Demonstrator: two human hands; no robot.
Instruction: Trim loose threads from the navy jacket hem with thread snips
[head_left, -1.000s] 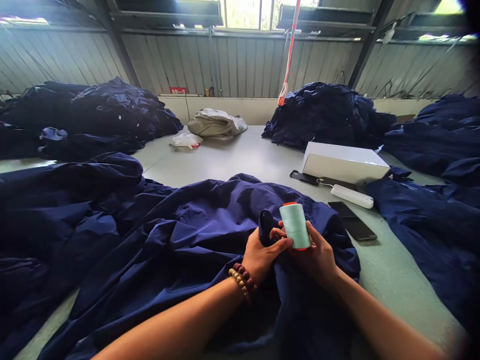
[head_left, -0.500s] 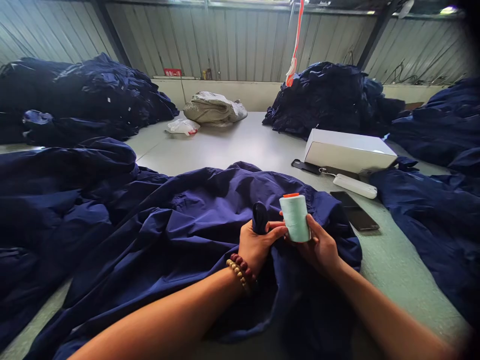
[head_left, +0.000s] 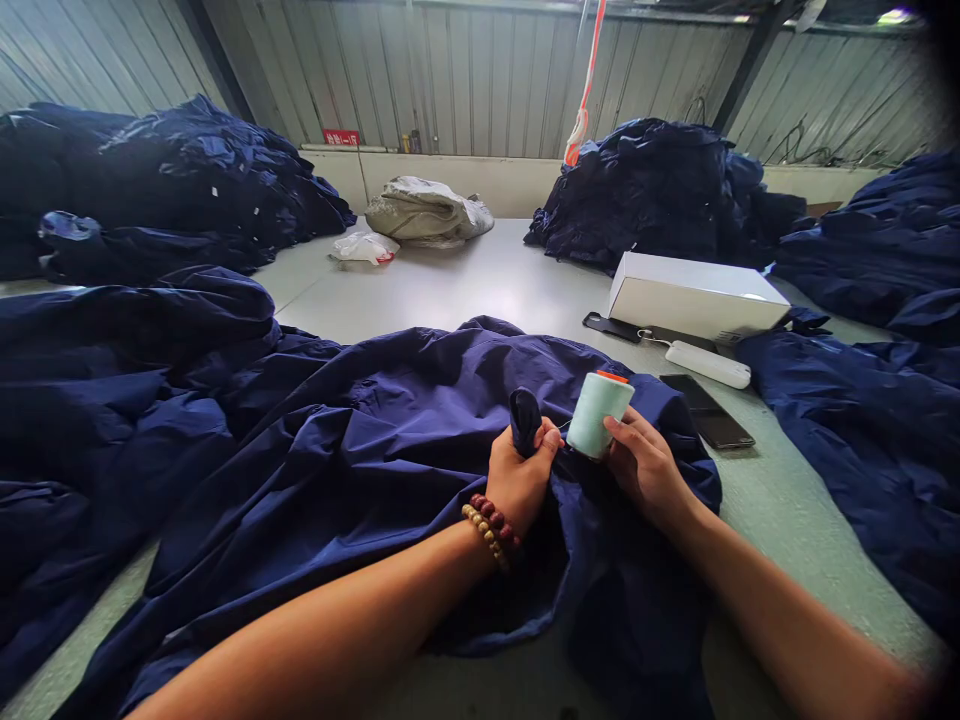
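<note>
A navy blue garment (head_left: pixel 360 470) lies spread on the table in front of me. My left hand (head_left: pixel 521 475), with a bead bracelet at the wrist, is closed round a bunched fold of that garment, which sticks up from the fist. My right hand (head_left: pixel 645 465) grips a pale mint thread spool (head_left: pixel 596 412) with an orange core, tilted to the right, just beside the bunched fold.
A white box (head_left: pixel 694 295), a white oblong device (head_left: pixel 707 364) and a black phone (head_left: pixel 705 410) lie to the right on the pale green table (head_left: pixel 465 300). Piles of navy garments (head_left: pixel 660 190) ring the table. A grey bundle (head_left: pixel 427 212) sits at the back.
The spool has tipped from upright to leaning right and moved slightly away from my left hand. The view has dropped a little. My left hand keeps its hold on the fold.
</note>
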